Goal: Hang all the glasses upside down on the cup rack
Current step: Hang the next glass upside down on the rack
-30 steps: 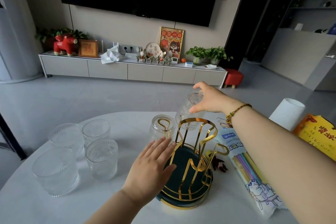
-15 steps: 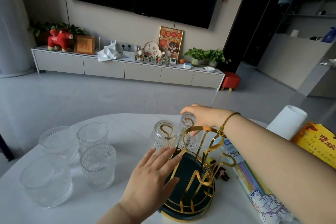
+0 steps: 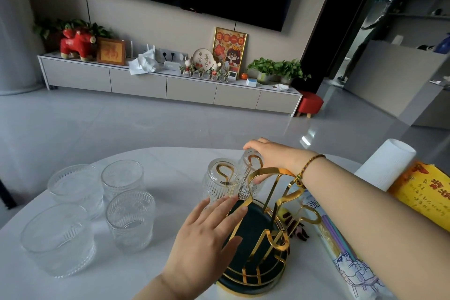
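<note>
A gold wire cup rack [image 3: 272,207] on a dark green round base stands on the white table [image 3: 170,161]. One ribbed glass [image 3: 219,184] hangs upside down on its far left hook. Beside it, my right hand [image 3: 270,156] grips the bottom of a second upturned glass [image 3: 250,179], which sits over the neighbouring hook. My left hand [image 3: 207,238] rests flat with fingers spread against the rack's base and the first glass. Several upright ribbed glasses [image 3: 130,219] stand at the table's left.
A printed plastic packet [image 3: 345,258] lies right of the rack, with a small dark toy [image 3: 300,232] beside it. A white roll [image 3: 387,165] and a yellow bag [image 3: 423,192] sit at the far right. Beyond the table are grey floor and a TV cabinet.
My right hand brought the upturned glass down from above the rack onto a hook beside the first hung glass. My left hand stayed on the rack base.
</note>
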